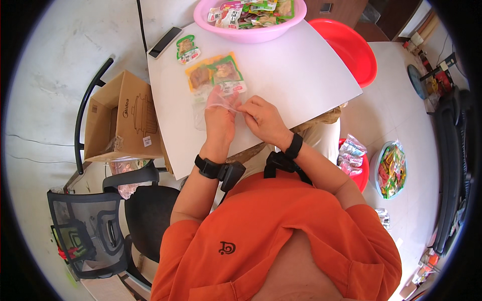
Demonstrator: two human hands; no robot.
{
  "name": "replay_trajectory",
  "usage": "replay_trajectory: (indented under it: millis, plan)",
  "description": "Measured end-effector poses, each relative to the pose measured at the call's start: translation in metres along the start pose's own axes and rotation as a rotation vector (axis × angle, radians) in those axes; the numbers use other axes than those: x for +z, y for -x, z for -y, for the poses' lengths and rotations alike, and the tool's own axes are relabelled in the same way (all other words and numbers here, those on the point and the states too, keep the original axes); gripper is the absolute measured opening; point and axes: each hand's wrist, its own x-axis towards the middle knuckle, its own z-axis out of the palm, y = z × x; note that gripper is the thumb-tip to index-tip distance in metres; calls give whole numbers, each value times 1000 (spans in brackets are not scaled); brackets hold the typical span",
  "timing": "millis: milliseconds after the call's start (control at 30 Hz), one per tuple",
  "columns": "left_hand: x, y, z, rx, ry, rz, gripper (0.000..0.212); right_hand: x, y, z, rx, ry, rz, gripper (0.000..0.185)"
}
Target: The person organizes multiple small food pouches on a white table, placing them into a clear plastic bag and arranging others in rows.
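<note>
A clear plastic bag (200,117) lies near the middle of the white table (278,64), with a yellow-edged food packet (198,78) and a green-edged food packet (227,71) side by side in its far part. My left hand (223,113) is at the bag's near end, palm up, with clear film across its fingers. My right hand (263,118) pinches the edge of that film between thumb and forefinger, just right of the left hand. Beyond the bag, a small green-edged packet (187,49) lies by itself. A pink plastic basin (250,35) at the table's far edge holds many similar packets.
A smartphone (165,42) lies at the far left table corner. Left of the table stand an open cardboard box (141,116) and a black mesh office chair (150,218). To the right are a red basin (350,52), a smaller red basin (362,177) and a light-blue tub (373,171) of packets.
</note>
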Motion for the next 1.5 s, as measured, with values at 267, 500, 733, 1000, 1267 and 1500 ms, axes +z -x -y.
replay_trajectory:
  millis: [267,500,733,1000,1267,1500]
  plan:
    - [-7,-44,6,-20,-61,39,54,-3,2,-2,-28,40,90,21]
    - [-7,-31,-1,-111,36,96,46,0,1,-3,-9,19,69,19]
    - [-41,42,-26,279,-990,382,23,-2,0,-3,65,43,127,12]
    - [-39,-51,-119,817,-1367,149,26,-5,-3,-1,121,30,157,11]
    - [-55,-216,-101,81,-1851,-289,65,-4,-7,-2,127,-7,149,11]
    - [-54,-230,-102,189,-1841,-368,52,-4,-5,-4,142,17,155,9]
